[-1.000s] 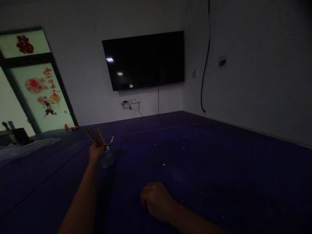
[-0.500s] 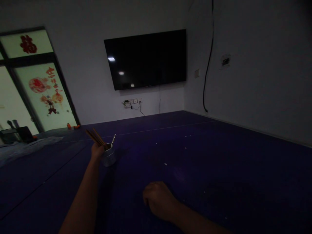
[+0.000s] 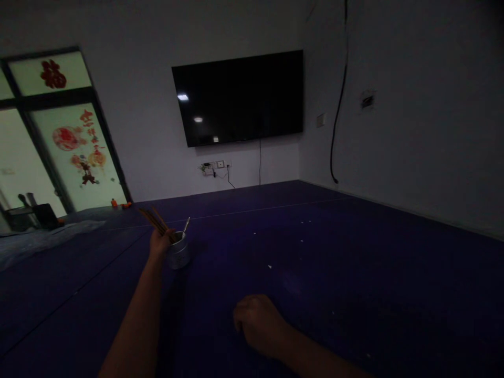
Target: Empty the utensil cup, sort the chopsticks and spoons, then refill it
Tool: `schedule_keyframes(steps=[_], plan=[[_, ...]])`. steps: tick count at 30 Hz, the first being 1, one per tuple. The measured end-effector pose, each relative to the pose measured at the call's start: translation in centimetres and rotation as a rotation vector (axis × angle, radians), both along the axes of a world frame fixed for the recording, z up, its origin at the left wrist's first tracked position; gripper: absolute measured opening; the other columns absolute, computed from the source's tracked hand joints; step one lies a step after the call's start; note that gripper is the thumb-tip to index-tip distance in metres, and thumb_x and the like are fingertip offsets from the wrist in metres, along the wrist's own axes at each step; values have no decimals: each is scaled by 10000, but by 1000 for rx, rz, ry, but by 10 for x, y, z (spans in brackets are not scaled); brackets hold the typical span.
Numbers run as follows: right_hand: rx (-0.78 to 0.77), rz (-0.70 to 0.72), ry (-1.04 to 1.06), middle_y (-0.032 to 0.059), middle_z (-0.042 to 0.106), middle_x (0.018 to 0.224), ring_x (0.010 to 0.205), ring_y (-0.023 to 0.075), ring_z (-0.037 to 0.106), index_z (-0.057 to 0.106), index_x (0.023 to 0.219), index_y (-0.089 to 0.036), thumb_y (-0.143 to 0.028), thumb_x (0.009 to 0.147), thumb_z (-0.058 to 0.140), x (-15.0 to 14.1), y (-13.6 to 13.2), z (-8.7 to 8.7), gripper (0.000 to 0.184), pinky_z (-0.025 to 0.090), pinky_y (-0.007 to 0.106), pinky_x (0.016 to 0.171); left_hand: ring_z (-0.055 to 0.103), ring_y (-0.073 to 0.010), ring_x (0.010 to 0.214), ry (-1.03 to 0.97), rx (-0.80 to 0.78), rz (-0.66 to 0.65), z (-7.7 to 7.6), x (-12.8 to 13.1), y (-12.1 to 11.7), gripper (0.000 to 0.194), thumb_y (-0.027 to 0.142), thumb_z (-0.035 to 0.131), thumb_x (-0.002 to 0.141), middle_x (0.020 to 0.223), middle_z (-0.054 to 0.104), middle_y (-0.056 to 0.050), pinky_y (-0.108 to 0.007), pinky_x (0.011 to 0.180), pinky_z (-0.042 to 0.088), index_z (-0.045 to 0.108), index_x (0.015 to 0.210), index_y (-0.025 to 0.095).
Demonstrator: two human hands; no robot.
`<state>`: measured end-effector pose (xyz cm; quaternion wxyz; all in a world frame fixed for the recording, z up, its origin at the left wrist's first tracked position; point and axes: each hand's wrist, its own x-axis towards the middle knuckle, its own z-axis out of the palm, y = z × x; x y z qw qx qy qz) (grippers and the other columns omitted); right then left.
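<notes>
Left of centre, my left hand [image 3: 159,243] reaches far out, its fingers closed at the left rim of a silver-grey cup [image 3: 179,256]. Several thin brown sticks [image 3: 154,219] slant up to the left out of the cup, just over that hand; in this dim light their kind is unclear. One slim, pale metallic handle [image 3: 186,224] leans the other way at the rim. My right hand [image 3: 258,321] lies nearer to me, curled into a loose fist on the dark blue surface [image 3: 244,252]. Nothing shows in its fingers, though their undersides are hidden.
Small white scraps [image 3: 270,266] are scattered over the surface. A black television [image 3: 240,100] hangs on the far wall above wall sockets [image 3: 216,165]. Clear plastic sheeting [image 3: 51,239] and a dark box [image 3: 45,215] lie at the left, by a decorated glass door [image 3: 84,152].
The whole view has shifted slightly to the right and down. Both hands, the cup and the sticks keep about the same places relative to each other.
</notes>
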<state>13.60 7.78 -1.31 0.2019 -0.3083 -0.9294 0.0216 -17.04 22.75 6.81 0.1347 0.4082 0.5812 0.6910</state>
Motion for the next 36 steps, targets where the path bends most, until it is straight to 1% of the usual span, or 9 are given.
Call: schedule_keyframes(steps=[4,9,14,18,22,26,32,34,36], plan=[[-9,-9,17,29,705,743,717,150,626,672,717,-177,-39,636,439,1,0,0,283,417,253,656,618,-178,595,16,-12,-50,1,-1,0,103,238,599,595,647,622,-23,-265,524,485,610,650,152],[-31,-15,1,29,710,757,718,149,627,678,714,-182,-46,652,447,1,-2,4,275,421,251,666,593,-172,595,3,12,-51,6,-1,-3,145,273,573,591,643,604,-22,-261,520,464,588,670,153],[-38,-7,12,31,708,752,733,148,632,679,724,-178,-40,660,438,1,-4,7,285,418,249,669,599,-172,660,-16,112,-37,21,3,-11,148,291,552,618,662,604,-7,-278,603,479,525,702,173],[-21,-10,6,33,708,750,730,153,635,676,714,-174,-57,671,450,1,-3,5,258,415,249,659,611,-156,663,-15,187,-54,34,4,-19,121,259,523,650,652,596,10,-265,632,484,476,735,187],[-26,-15,5,33,708,754,739,156,639,680,720,-171,-40,647,446,0,-2,5,277,418,251,665,627,-151,666,-2,230,-48,43,5,-24,101,235,492,688,648,595,15,-270,655,495,457,774,194],[-40,-3,-8,37,711,759,735,156,637,680,719,-168,-36,643,444,0,-2,6,281,420,254,668,627,-137,655,-10,242,-52,40,4,-23,86,206,493,686,639,580,26,-263,674,502,446,758,200],[-19,-14,-8,38,710,759,729,157,629,675,716,-171,-53,667,452,0,1,2,257,418,256,661,627,-129,623,-90,136,-62,24,3,-15,107,177,497,673,634,567,39,-266,641,517,436,758,204],[-23,-4,-7,36,709,754,726,153,625,673,716,-173,-54,657,455,0,2,1,255,418,252,660,623,-123,615,-107,122,-71,21,3,-13,120,172,501,672,637,563,44,-263,631,518,430,763,206],[-26,5,0,33,707,749,724,150,624,672,712,-175,-51,648,452,0,2,0,260,417,250,665,615,-118,605,-109,111,-65,22,4,-13,118,167,497,673,631,557,46,-261,624,518,427,760,205]])
